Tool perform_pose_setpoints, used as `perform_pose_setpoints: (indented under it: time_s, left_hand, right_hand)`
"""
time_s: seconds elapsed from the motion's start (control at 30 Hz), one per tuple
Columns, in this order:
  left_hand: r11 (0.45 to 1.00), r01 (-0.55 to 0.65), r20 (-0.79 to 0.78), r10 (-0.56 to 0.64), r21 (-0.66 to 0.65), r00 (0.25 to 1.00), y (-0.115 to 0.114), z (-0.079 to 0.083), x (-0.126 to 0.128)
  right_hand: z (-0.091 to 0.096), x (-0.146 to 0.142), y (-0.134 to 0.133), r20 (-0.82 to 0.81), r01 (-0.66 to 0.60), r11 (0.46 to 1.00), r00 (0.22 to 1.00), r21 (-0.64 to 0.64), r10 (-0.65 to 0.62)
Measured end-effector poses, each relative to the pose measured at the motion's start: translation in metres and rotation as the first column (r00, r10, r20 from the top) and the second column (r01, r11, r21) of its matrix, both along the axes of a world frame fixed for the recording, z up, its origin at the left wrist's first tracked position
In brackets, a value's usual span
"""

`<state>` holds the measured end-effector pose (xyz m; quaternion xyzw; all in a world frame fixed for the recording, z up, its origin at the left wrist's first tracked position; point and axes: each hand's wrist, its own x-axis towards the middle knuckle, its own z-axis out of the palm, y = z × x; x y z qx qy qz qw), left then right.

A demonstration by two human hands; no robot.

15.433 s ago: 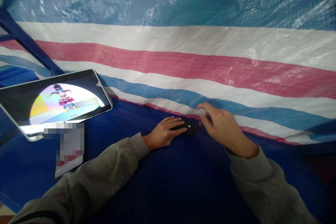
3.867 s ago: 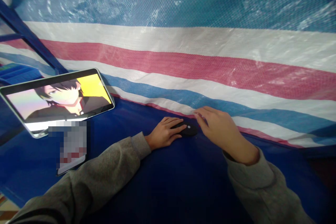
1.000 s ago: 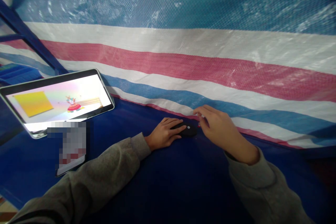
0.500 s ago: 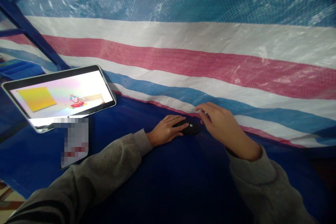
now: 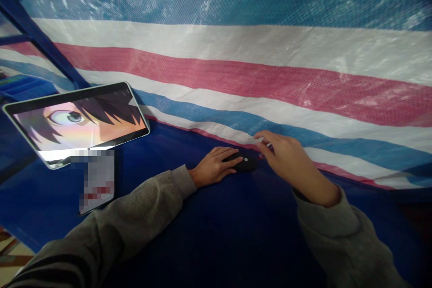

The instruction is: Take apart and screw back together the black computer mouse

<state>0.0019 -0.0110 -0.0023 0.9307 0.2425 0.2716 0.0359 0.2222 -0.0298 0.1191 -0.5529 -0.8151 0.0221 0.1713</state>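
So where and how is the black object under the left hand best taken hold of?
Probably by the uncovered right end of the black object, from the near side and slightly above, pinching its near and far edges. It looks low and rounded; the left hand covers its left part, the striped sheet rises close behind, and the blue surface stretches out in front.

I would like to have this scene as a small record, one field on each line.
Left hand: resting on a flat black rounded object with a white dot
Right hand: fingers curled, beside that object; contents unclear
Far left: white-framed rectangular screen, lit, showing a drawn eye
Below: dark blue tabletop
Behind: blue, white and red striped woven sheet
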Motion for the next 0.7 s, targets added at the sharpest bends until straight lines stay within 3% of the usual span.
perform_pose_setpoints:
  time_s: [0.4,0.7]
  left_hand:
    - [0.999,-0.006,-0.008,0.006,-0.033,1.000,0.0008,-0.0002,-0.0009]
    - [0.999,-0.006,-0.007,0.006,-0.036,1.000,-0.0001,0.0009,-0.0005]
  right_hand:
    - [-0.0017,0.0002,0.0008,-0.040,-0.065,0.998,0.997,0.027,0.066]
    - [0.0022,-0.0012,-0.0027,-0.012,-0.044,0.999,0.999,-0.033,0.044]
